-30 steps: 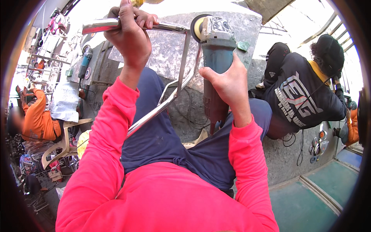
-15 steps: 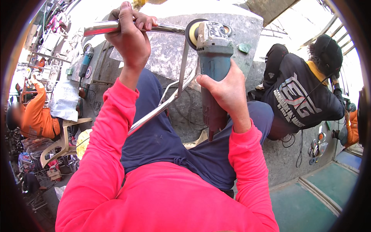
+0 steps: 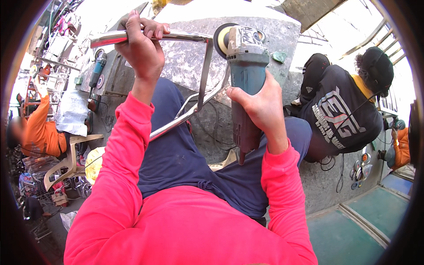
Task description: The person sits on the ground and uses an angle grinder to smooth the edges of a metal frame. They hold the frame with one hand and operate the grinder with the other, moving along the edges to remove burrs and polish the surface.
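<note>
My left hand is wrapped round the upper tube of a shiny bent metal frame. The frame's lower tube slants down past my left forearm, and a flat bar joins the two tubes. In my right hand is a blue-green angle grinder, gripped around its body with the head pointing away from me. Its round disc, yellowish with a dark rim, sits close beside the frame's corner, seemingly just apart from it. Whether the disc spins I cannot tell.
A worn grey board lies ahead, with a small green lump on it. Another grinder rests at left. A person in black sits close on my right; others in orange work farther off. Several discs lie at right.
My left hand has drawn the metal frame slightly left, so its corner has come away from the disc. The grinder has shifted a little right and down. The person in black has leaned.
</note>
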